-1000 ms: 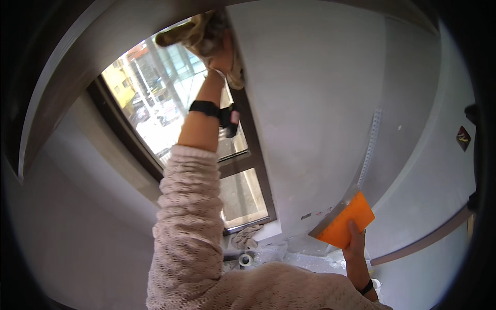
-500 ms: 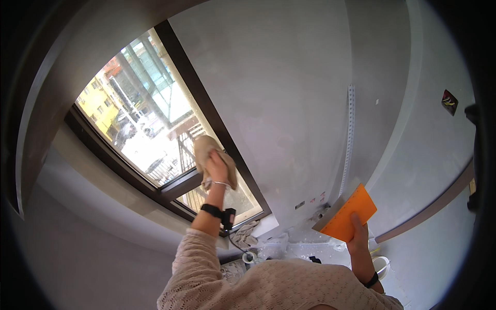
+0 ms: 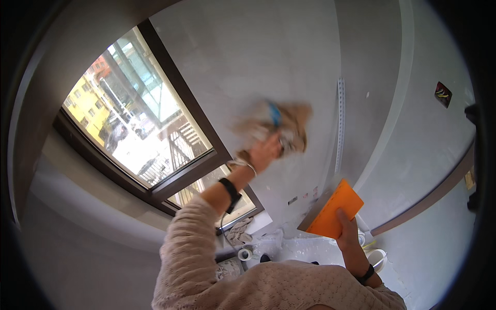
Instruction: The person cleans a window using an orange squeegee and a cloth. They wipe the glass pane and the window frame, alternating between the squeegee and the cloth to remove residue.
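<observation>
In front of the grey wall (image 3: 248, 57), just right of the window, my left hand (image 3: 265, 150) is closed on a brown rag (image 3: 297, 116). The rag is smeared by motion and shows a patch of blue; whether it touches the wall I cannot tell. Low on the right, my right hand (image 3: 347, 228) grips a wide putty knife (image 3: 335, 209) by its orange upper part. Its grey metal blade edge points left, toward the lower wall. My right thumb lies across the orange face, and the other fingers are hidden behind it.
A dark-framed window (image 3: 181, 175) stands at the left. Below it lie a crumpled cloth (image 3: 238, 232) and a roll of tape (image 3: 245, 254). A white bucket (image 3: 377, 258) sits at lower right. A perforated white corner strip (image 3: 340, 124) runs up the wall; an open wire box (image 3: 443, 94) is farther right.
My left hand has swung with the rag from the window glass rightward and up, in front of the wall. My right hand keeps the putty knife, slightly farther left in view.
</observation>
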Demonstrator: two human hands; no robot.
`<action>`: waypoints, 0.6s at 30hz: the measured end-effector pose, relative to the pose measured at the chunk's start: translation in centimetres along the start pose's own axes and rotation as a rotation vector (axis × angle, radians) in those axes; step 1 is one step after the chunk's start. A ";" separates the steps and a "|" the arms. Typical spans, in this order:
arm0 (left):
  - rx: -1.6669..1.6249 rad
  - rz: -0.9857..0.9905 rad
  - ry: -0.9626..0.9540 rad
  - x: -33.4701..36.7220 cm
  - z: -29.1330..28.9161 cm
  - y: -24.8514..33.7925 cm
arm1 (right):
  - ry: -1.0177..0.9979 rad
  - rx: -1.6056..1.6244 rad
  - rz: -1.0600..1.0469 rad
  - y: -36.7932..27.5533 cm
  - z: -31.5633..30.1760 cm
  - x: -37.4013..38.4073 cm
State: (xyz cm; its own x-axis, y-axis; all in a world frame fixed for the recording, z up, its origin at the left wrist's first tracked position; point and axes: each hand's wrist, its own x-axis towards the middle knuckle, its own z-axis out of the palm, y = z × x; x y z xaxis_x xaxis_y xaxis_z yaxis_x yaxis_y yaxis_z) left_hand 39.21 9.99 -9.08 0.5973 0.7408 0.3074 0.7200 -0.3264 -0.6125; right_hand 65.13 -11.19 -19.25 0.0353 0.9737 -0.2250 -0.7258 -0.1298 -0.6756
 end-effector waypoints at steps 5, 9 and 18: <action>-0.469 0.069 0.029 -3.8 7.0 4.1 | 0.009 -0.100 -0.072 -1.5 -2.4 -1.7; -0.701 -0.115 0.189 -6.8 2.7 -5.3 | -0.028 -0.091 -0.173 -3.3 -4.7 -2.9; -0.077 -0.825 0.954 1.5 -5.2 -31.4 | 0.054 -0.193 -0.254 -3.0 -6.9 -1.5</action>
State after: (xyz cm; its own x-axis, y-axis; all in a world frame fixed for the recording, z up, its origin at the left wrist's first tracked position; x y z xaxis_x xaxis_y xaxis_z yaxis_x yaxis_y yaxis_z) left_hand 19.34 18.35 14.40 -0.0443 0.0332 0.9985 0.9986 -0.0275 0.0453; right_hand 72.02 -13.50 -21.69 0.2386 0.9689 -0.0651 -0.5459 0.0784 -0.8342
